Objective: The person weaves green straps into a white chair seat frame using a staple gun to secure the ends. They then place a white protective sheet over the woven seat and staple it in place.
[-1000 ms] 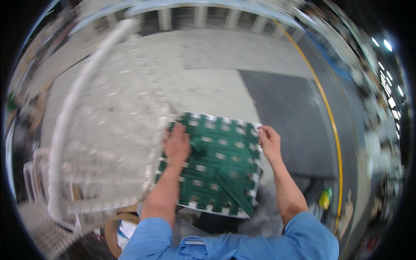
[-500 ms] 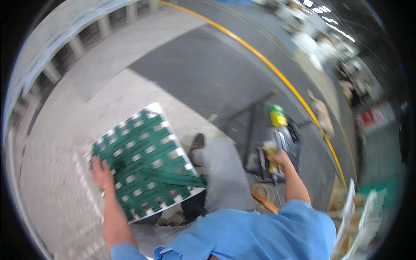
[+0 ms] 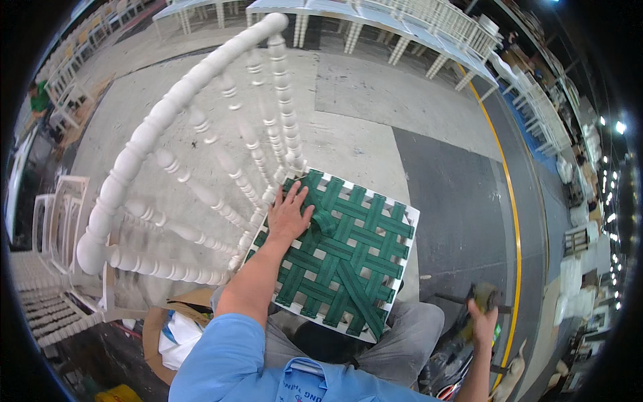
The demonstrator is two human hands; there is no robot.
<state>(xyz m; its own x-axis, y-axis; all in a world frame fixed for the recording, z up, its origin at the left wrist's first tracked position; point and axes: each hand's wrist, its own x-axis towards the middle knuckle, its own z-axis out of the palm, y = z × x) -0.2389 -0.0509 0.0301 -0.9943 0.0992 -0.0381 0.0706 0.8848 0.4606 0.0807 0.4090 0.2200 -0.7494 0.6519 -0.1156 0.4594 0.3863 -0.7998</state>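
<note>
A white chair frame with a turned-spindle back (image 3: 137, 151) lies tilted across my lap. Green webbing (image 3: 341, 251) is woven over its seat. My left hand (image 3: 289, 216) rests on the webbing beside the foot of the spindles, fingers spread. A loose bunched webbing strap (image 3: 323, 224) lies right by its fingers, and another loose end (image 3: 362, 301) crosses the weave diagonally. My right hand (image 3: 483, 323), off to the right of the seat, is closed around a dark and yellowish hand tool (image 3: 485, 295). That tool is smeared by motion, so its exact kind cannot be made out.
Beside my right knee stands a dark stand (image 3: 445, 365) with items on it. An open cardboard box (image 3: 155, 342) with white material sits at my left. White chairs (image 3: 63, 214) are stacked further left. Long rows of white furniture (image 3: 375, 27) line the back; a person in green (image 3: 39, 100) is far left.
My view has swung left, bringing the chair's back into sight. My right hand has lifted the tool from the stand toward the seat. My left hand stays on the webbing.
</note>
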